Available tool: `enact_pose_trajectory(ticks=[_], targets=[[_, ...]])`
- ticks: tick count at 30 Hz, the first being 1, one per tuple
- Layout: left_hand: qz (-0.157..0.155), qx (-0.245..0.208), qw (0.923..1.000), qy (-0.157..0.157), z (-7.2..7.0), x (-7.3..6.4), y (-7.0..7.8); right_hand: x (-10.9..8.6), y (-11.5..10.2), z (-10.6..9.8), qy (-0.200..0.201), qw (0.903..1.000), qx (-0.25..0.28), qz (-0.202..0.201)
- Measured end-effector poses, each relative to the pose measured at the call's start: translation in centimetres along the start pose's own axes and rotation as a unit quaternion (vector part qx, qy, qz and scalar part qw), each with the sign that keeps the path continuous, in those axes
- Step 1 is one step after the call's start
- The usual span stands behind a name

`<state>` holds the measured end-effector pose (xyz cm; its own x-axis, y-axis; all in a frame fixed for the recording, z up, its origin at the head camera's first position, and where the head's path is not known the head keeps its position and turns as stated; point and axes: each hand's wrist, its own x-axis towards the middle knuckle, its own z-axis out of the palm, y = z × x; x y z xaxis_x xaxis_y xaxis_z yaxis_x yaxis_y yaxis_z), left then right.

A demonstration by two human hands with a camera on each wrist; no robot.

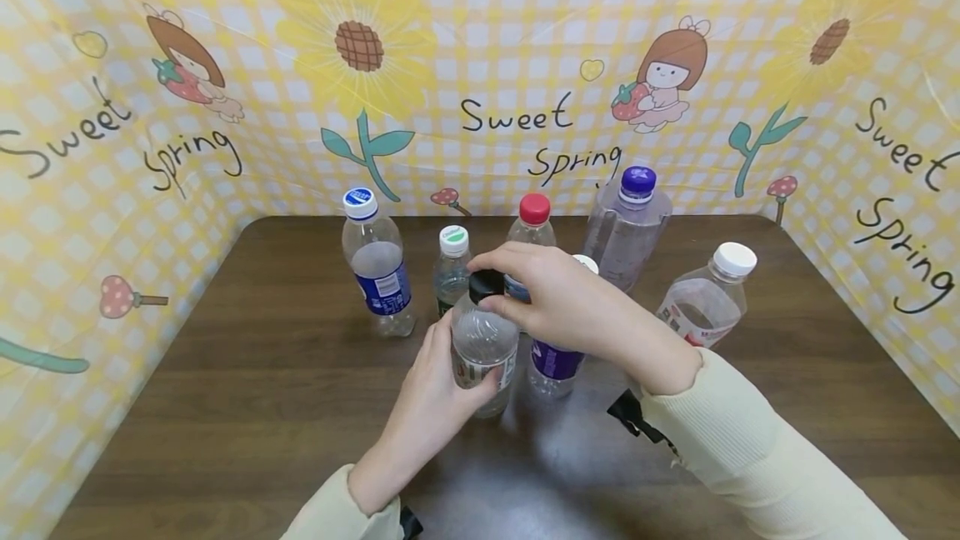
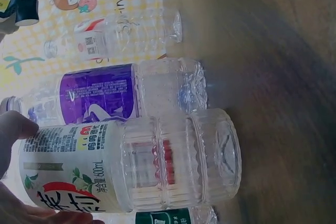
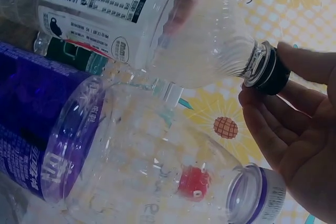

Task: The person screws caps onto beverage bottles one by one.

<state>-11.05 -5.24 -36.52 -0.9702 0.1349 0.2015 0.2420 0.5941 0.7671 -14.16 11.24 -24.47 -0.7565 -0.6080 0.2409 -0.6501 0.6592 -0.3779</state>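
A clear plastic bottle (image 1: 483,340) with a white printed label and a black cap (image 1: 486,287) stands near the middle of the table. My left hand (image 1: 420,398) grips its body from the left, thumb across the label (image 2: 63,166). From above on the right, my right hand (image 1: 573,294) pinches the black cap between thumb and fingers. In the right wrist view the cap (image 3: 275,77) sits at the bottle's neck. Just right of it is a purple-labelled bottle (image 1: 555,367) with a white cap, partly hidden behind my right hand.
Behind stand a blue-labelled bottle (image 1: 384,286), a small bottle with a white-and-green cap (image 1: 453,244), a red-capped bottle (image 1: 534,211) and a large purple-capped bottle (image 1: 630,232). A white-capped bottle (image 1: 705,302) is at right. Patterned cloth (image 1: 495,48) walls the table (image 1: 240,407).
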Motion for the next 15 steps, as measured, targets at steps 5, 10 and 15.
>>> enact_pose_trajectory(ticks=[5, 10, 15], targets=[[-0.017, 0.003, 0.9998, -0.014, 0.0, 0.2, -0.1, 0.2, 0.0, 0.0, -0.007, 0.9999, -0.014, 0.005], [-0.027, 0.015, 0.9994, -0.018, -0.2, 0.1, 0.2, 0.2, -0.1, -0.1, -0.014, 0.9995, -0.026, 0.009], [-0.003, 0.093, 0.9954, 0.025, -1.3, -0.8, 1.2, -0.7, 0.4, -1.3, 0.046, 0.9988, -0.014, -0.003]])
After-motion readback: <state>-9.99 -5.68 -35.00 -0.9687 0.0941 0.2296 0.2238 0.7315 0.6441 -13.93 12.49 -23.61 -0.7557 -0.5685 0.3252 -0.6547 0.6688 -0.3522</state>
